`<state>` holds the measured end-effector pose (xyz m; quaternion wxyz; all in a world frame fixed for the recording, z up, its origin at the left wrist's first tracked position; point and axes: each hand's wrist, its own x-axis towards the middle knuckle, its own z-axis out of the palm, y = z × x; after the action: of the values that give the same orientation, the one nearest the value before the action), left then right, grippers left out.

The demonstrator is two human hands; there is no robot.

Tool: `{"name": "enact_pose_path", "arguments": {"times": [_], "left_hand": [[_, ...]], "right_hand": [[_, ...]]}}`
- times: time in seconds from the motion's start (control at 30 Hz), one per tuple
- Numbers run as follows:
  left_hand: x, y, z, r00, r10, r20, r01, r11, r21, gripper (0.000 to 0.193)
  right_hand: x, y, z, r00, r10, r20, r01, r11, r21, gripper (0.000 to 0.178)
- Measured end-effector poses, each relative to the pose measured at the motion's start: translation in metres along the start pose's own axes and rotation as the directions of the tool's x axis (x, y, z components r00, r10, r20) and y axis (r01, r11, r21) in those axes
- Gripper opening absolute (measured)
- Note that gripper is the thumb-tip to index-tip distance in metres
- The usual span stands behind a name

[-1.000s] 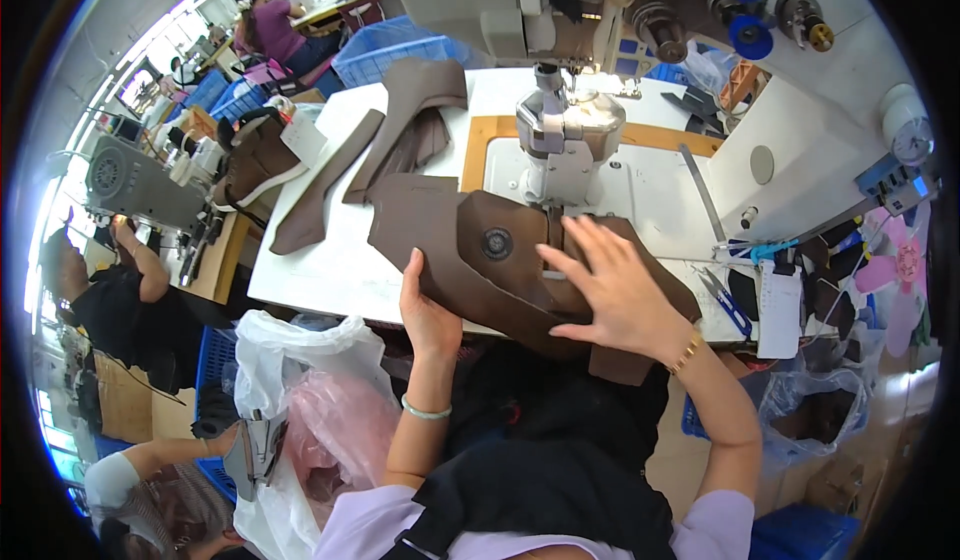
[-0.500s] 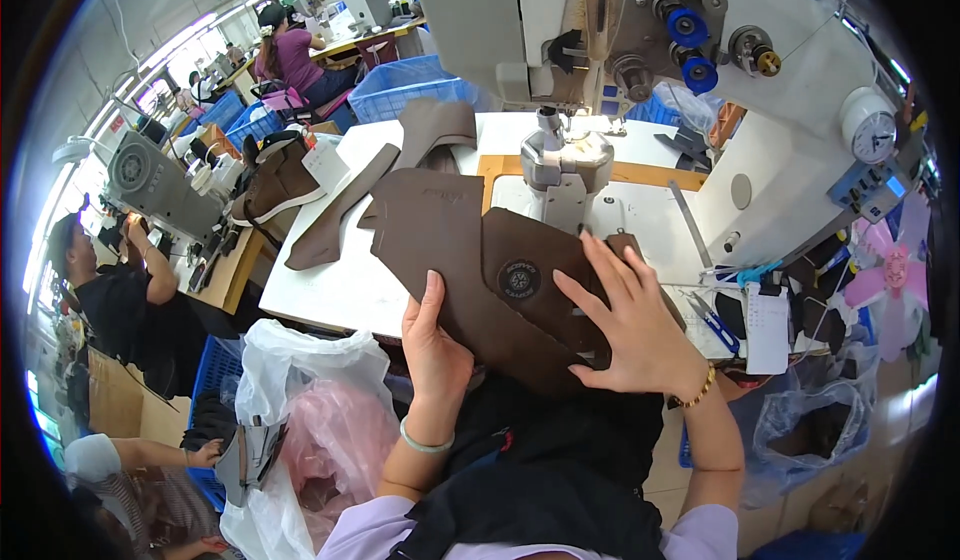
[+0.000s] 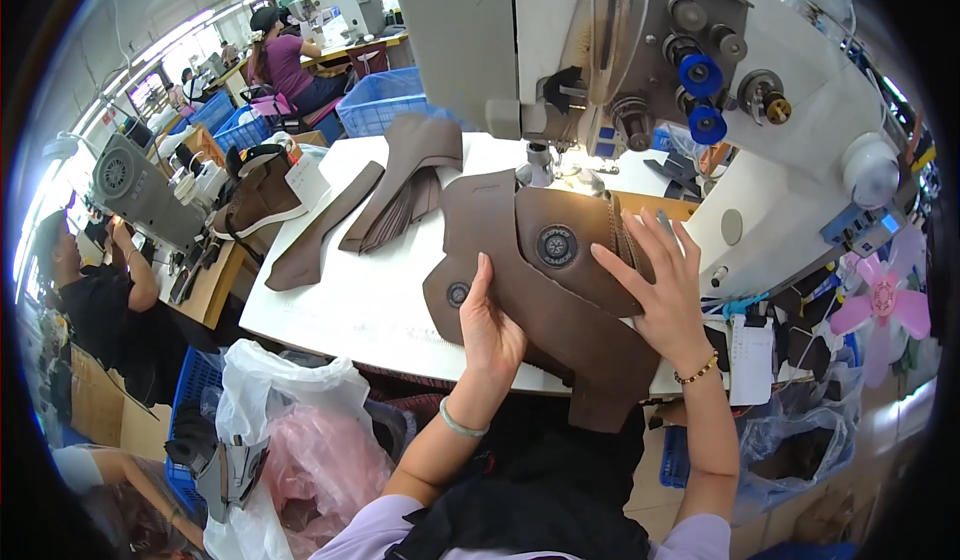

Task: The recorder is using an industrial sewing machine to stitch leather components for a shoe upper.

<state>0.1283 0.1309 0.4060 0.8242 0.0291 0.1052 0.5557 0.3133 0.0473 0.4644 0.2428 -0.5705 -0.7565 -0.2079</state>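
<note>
Panels (image 3: 575,325) of brown material overhang the tabletop's (image 3: 325,305) near edge; left hand (image 3: 493,332) clasps them, thumb uppermost; right hand (image 3: 668,305) lies on them, fingers parted, its grip hard to judge.

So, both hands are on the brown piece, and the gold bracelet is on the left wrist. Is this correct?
No: the gold bracelet is on the right wrist, as the head view shows. The left hand and right hand are indeed on the brown piece.

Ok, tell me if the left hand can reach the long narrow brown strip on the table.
Probably yes, once free: the left hand holds the brown badged piece, but white tabletop separates that from the strip.
</note>
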Motion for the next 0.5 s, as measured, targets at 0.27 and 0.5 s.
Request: {"name": "enact_pose_path", "arguments": {"times": [0.27, 0.5], "left_hand": [[-0.015, -0.002, 0.0, 0.994, 0.032, 0.109, -0.056, 0.974, 0.22, 0.035], [-0.021, -0.031, 0.002, 0.987, 0.144, 0.074, -0.161, 0.92, 0.358, 0.036]], "right_hand": [[0.019, 0.045, 0.01, 0.986, 0.028, -0.163, -0.003, 0.989, 0.151, 0.054], [0.033, 0.024, -0.014, 0.997, -0.003, 0.078, 0.0, 0.999, 0.037, 0.053]]}}
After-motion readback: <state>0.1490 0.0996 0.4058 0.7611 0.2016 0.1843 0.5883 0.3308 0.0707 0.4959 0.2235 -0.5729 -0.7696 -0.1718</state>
